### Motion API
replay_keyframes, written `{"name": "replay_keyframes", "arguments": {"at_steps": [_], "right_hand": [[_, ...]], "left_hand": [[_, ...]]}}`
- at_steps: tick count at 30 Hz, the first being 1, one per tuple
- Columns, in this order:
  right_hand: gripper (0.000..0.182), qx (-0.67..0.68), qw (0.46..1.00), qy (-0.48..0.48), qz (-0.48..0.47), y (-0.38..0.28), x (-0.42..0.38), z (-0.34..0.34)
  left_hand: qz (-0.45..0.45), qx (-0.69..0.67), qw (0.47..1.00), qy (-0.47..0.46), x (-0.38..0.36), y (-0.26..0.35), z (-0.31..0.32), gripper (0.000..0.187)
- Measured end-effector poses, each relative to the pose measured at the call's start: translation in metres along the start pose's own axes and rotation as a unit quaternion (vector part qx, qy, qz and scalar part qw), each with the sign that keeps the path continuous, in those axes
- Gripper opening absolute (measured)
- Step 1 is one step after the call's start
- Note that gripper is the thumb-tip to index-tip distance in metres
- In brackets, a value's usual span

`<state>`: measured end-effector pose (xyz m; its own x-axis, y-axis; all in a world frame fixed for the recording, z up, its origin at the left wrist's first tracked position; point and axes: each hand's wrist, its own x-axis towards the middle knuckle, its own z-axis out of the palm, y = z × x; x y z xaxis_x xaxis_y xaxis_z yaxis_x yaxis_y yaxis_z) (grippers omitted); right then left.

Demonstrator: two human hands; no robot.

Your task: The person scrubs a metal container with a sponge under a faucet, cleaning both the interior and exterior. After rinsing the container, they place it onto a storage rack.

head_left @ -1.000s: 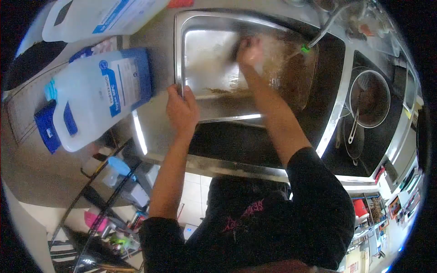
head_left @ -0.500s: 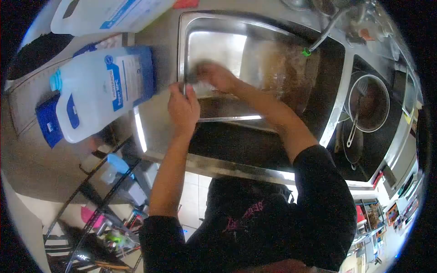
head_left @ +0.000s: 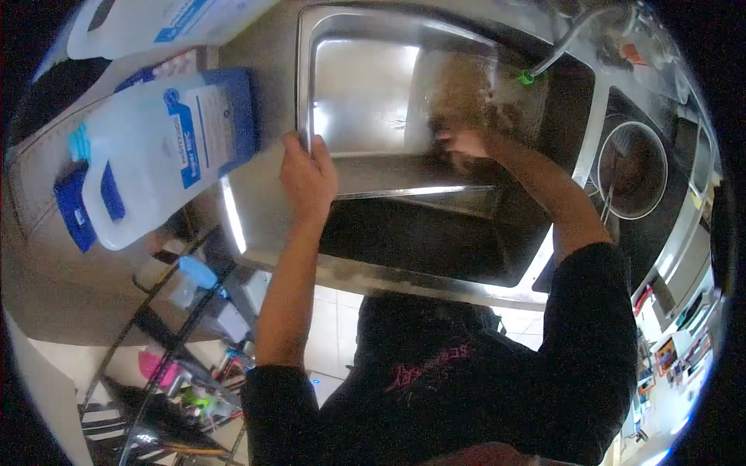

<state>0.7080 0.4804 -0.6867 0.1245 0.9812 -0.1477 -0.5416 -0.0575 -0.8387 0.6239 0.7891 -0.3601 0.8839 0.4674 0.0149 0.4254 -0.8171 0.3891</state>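
A large rectangular metal pan (head_left: 365, 175) is tilted over the sink, its bottom shiny at the left and brownish and wet at the right. My left hand (head_left: 309, 175) grips the pan's left rim, thumb on one side and fingers on the other. Inside the pan, toward the right, my right hand (head_left: 465, 143) is closed on a small dark thing that blur keeps me from making out. A hose with a green tip (head_left: 526, 77) ends just above the pan's right part.
Two big plastic jugs stand at the left, the nearer one (head_left: 148, 147) with a blue label. A pot (head_left: 633, 171) with a utensil sits in the right basin. Below left is a dark rack (head_left: 167, 342) holding assorted items.
My right hand has moved right, from near the pan's left rim to its brownish part. My left hand still holds the rim. The pan appears slightly shifted with the view.
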Motion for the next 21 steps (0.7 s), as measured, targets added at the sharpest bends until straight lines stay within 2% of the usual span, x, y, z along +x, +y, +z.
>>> {"name": "replay_keyframes", "arguments": {"at_steps": [1, 4, 5, 6, 7, 8, 9, 10, 11, 12, 13, 14, 15, 16, 18, 20, 21], "right_hand": [[0.041, -0.052, 0.997, 0.019, 0.052, -0.002, -0.013, -0.006], [0.036, -0.237, 0.962, 0.123, -0.063, 0.013, 0.008, 0.005], [0.033, -0.114, 0.972, 0.205, 0.029, -0.025, 0.032, 0.034], [0.031, 0.026, 0.947, 0.304, 0.096, -0.069, 0.057, 0.066], [0.032, -0.284, 0.903, 0.320, -0.038, -0.082, 0.086, 0.065], [0.032, -0.573, 0.697, 0.412, -0.126, -0.094, 0.115, 0.063], [0.033, -0.521, 0.716, 0.463, -0.029, -0.119, 0.132, 0.063], [0.033, -0.521, 0.718, 0.461, -0.030, -0.145, 0.136, 0.077], [0.031, -0.429, 0.825, 0.363, 0.060, -0.173, 0.132, 0.101], [0.029, -0.317, 0.900, 0.260, 0.145, -0.186, 0.131, 0.115], [0.032, -0.398, 0.884, 0.245, 0.032, -0.130, 0.121, 0.095], [0.036, -0.479, 0.841, 0.238, -0.080, -0.074, 0.112, 0.075], [0.036, -0.228, 0.931, 0.268, -0.098, -0.090, 0.098, 0.073], [0.037, 0.035, 0.955, 0.274, -0.108, -0.117, 0.089, 0.069], [0.031, 0.089, 0.922, 0.370, -0.068, -0.165, 0.104, 0.084], [0.021, -0.078, 0.911, 0.399, -0.075, -0.130, 0.140, 0.068], [0.017, -0.096, 0.919, 0.338, -0.182, -0.135, 0.160, 0.090]], "left_hand": [[-0.007, -0.005, 1.000, 0.002, 0.000, 0.000, 0.001, 0.035], [0.006, -0.022, 1.000, -0.004, -0.002, -0.003, -0.001, 0.035], [-0.003, -0.030, 0.999, -0.011, -0.002, -0.001, -0.002, 0.035], [-0.010, -0.039, 0.999, -0.015, 0.000, 0.000, -0.002, 0.035], [-0.009, -0.038, 0.999, -0.015, 0.001, -0.002, 0.000, 0.035], [-0.010, -0.025, 1.000, -0.012, -0.001, -0.004, 0.001, 0.036], [-0.012, -0.012, 1.000, -0.008, -0.002, -0.007, 0.002, 0.036], [-0.015, -0.011, 1.000, -0.007, -0.003, -0.004, 0.001, 0.036], [-0.025, -0.017, 1.000, -0.006, -0.004, 0.001, -0.002, 0.037], [-0.026, -0.023, 0.999, -0.009, 0.000, 0.004, -0.004, 0.038], [-0.024, -0.023, 0.999, -0.004, 0.002, 0.003, -0.002, 0.038], [-0.032, -0.014, 0.999, -0.014, 0.001, 0.000, -0.001, 0.038], [-0.040, -0.005, 0.999, -0.030, -0.001, -0.003, -0.001, 0.039], [-0.043, -0.007, 0.999, -0.025, 0.001, -0.004, -0.002, 0.039], [-0.008, 0.005, 1.000, -0.003, -0.001, -0.002, -0.001, 0.039], [-0.014, -0.010, 1.000, -0.011, -0.001, -0.003, -0.001, 0.039], [-0.023, -0.023, 0.999, -0.014, -0.002, -0.002, 0.000, 0.040]]}}
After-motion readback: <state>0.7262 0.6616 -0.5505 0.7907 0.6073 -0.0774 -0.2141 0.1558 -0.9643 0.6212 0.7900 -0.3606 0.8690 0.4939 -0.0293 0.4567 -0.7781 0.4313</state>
